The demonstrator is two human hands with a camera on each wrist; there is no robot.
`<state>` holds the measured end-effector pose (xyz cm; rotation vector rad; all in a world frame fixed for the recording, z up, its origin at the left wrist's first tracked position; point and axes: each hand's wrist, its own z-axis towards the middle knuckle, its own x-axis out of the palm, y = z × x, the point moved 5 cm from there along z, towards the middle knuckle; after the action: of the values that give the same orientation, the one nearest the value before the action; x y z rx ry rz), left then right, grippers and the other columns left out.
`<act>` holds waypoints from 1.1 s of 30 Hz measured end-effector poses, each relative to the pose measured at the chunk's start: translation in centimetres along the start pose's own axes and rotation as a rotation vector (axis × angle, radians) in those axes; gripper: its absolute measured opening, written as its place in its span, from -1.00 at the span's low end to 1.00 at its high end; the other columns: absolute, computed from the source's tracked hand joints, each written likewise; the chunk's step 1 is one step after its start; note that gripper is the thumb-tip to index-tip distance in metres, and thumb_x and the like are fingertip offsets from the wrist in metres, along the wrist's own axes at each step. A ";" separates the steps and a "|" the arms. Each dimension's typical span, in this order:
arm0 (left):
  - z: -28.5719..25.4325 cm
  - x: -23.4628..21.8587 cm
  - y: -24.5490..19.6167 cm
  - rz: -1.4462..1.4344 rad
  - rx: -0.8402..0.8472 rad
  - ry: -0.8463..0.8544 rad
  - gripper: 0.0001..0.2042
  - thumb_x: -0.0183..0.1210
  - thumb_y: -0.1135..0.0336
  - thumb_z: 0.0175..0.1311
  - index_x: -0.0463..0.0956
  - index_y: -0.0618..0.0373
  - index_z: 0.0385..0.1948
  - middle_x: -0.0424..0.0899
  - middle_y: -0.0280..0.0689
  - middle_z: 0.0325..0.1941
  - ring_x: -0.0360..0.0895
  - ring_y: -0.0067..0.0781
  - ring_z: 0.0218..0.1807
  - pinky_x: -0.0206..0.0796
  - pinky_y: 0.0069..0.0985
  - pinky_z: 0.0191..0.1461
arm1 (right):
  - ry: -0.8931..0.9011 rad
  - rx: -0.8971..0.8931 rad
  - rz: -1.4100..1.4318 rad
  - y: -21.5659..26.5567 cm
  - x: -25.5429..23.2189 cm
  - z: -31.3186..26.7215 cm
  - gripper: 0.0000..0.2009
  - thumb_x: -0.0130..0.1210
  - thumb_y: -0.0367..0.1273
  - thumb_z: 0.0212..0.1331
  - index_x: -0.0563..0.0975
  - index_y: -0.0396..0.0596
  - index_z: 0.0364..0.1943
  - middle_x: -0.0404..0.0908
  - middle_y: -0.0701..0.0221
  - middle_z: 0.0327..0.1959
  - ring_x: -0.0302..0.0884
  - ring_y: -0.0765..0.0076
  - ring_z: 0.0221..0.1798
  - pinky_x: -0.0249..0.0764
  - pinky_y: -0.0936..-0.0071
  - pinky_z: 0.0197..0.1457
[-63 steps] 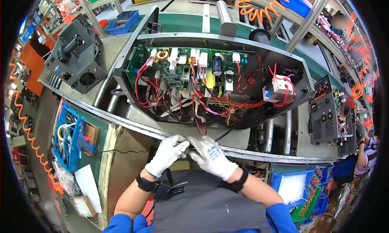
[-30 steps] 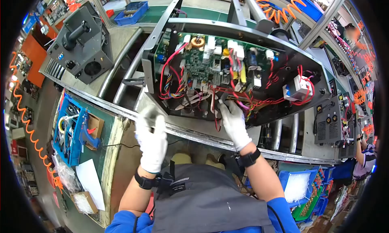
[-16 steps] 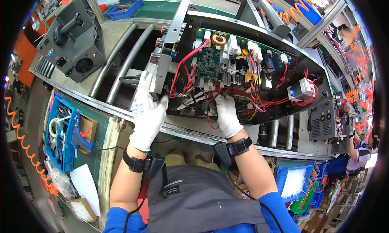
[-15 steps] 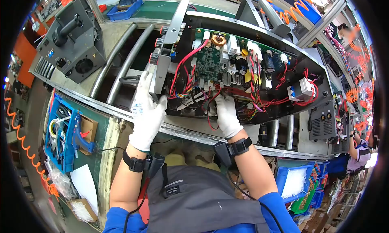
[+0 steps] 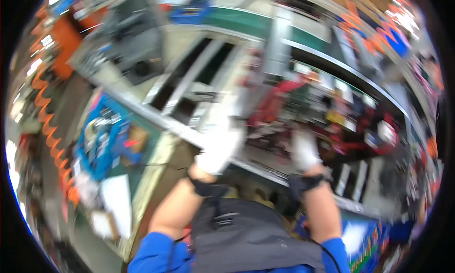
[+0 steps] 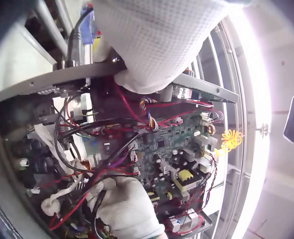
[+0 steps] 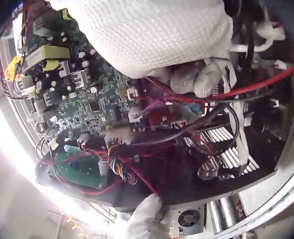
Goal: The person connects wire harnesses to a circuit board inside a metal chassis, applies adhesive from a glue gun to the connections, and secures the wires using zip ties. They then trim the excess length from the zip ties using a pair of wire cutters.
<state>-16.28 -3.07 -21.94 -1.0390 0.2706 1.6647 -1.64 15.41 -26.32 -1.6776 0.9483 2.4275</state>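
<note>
An opened metal chassis [image 5: 348,70] lies in front of the person, blurred in the head view. The gloved left hand [image 5: 220,145] [image 6: 157,40] grips its left end panel [image 6: 34,83], thumb side over the inner face. Inside the chassis, the gloved right hand [image 5: 304,148] [image 7: 152,37] has curled fingers [image 7: 199,82] among the wires, beside a green circuit board [image 7: 87,94]. A black cable [image 6: 98,199] passes by those fingers in the left wrist view; what the fingertips pinch is partly hidden. Red wires [image 7: 266,82] and a white strap [image 7: 239,134] run close by.
Metal rollers [image 5: 192,76] lie left of the chassis. Another grey machine [image 5: 130,40] stands at the back left. A blue tool tray [image 5: 97,145] and white paper [image 5: 116,202] are at the lower left. Small-part bins [image 5: 369,237] are at the lower right.
The head view has shifted and blurred, so the chassis and both hands appear farther right. The left hand stays by the end panel and the right hand among the wires.
</note>
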 end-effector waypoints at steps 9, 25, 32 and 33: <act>-14.5 -10.2 6.9 -0.161 -0.687 -0.227 -0.52 0.15 0.28 0.14 0.41 0.30 0.11 0.45 0.08 0.12 0.43 0.09 0.15 0.28 -0.21 0.28 | 0.270 0.265 0.947 -1.0 -1.4 -1.4 -0.66 -0.08 -0.18 0.38 0.47 -0.20 -0.03 0.53 0.39 -0.46 0.42 0.52 -0.47 0.32 0.55 -0.36; -19.8 -16.7 29.5 0.460 -1.525 0.289 -0.22 -0.03 -0.48 0.08 0.65 0.16 -0.11 0.61 -0.05 0.02 0.54 -0.10 0.09 0.37 -0.26 0.13 | -0.079 0.224 0.235 0.6 -5.3 -3.9 -0.58 -0.13 -0.36 0.34 0.37 -0.36 0.18 0.48 0.05 0.17 0.44 0.11 0.19 0.24 0.34 0.32; -23.4 -15.7 32.4 -0.098 -1.427 -0.291 -0.20 0.35 -0.10 -0.05 0.40 0.48 0.10 0.46 0.23 0.14 0.36 0.17 0.24 0.22 -0.18 0.31 | -0.113 0.326 0.566 1.3 -11.7 -10.7 -0.68 -0.09 -0.34 0.42 0.45 -0.30 0.09 0.53 0.32 -0.01 0.52 0.45 -0.02 0.52 0.48 -0.03; -24.1 -15.5 32.3 -0.139 -1.320 -0.360 -0.22 0.37 -0.01 -0.04 0.37 0.48 0.12 0.47 0.19 0.14 0.44 0.14 0.16 0.27 -0.20 0.26 | -0.151 0.346 0.503 -0.9 -12.4 -11.7 -0.70 -0.09 -0.35 0.42 0.47 -0.28 0.07 0.54 0.34 -0.04 0.52 0.47 -0.05 0.51 0.51 -0.02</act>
<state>-32.33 -40.99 -34.97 -1.5585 -1.2695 1.7979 13.59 13.93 -18.71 -1.2319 1.8171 2.4089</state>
